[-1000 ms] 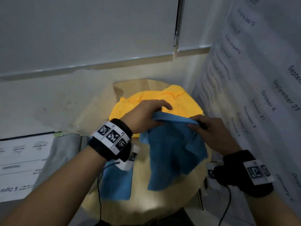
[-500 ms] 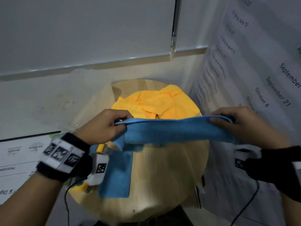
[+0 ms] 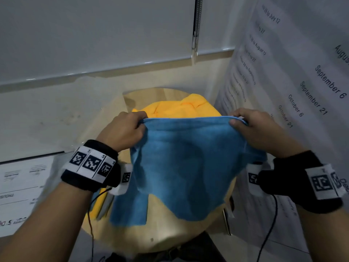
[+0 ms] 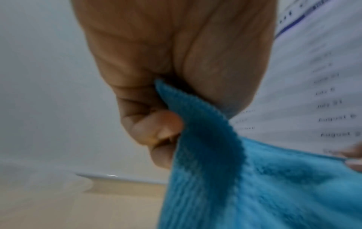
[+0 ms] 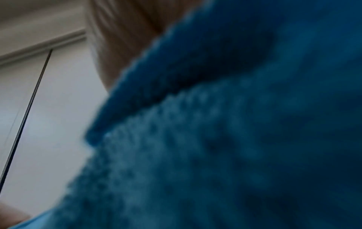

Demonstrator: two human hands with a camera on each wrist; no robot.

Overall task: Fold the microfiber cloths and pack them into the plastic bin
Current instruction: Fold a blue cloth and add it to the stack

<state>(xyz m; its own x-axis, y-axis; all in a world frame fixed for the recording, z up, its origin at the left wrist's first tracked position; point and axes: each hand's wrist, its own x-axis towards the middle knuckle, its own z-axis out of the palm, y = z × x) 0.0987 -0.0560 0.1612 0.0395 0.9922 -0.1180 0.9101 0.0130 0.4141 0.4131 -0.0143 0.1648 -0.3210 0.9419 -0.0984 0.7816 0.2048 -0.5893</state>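
Observation:
A blue microfiber cloth [image 3: 185, 163] hangs spread in the air above the round wooden table [image 3: 160, 241]. My left hand [image 3: 130, 127] pinches its upper left corner, and my right hand [image 3: 245, 125] pinches the upper right corner, so the top edge is stretched between them. In the left wrist view the blue cloth [image 4: 245, 178] runs out from between thumb and curled fingers [image 4: 156, 124]. The right wrist view is almost filled by the blue cloth [image 5: 225, 139]. A crumpled yellow cloth [image 3: 181, 108] lies on the table behind it. A second blue cloth [image 3: 128, 214] lies flat at the table's front left.
A clear plastic bin [image 3: 102, 207] holding a yellow cloth sits at the table's left edge, mostly hidden by my left wrist. A printed calendar sheet [image 3: 294, 91] hangs close on the right. Papers [image 3: 17, 188] lie at the left, and a wall stands behind the table.
Both hands have pulled apart along the blue cloth's edge and lifted it, so it went from a bunched lump on the table to hanging spread between them.

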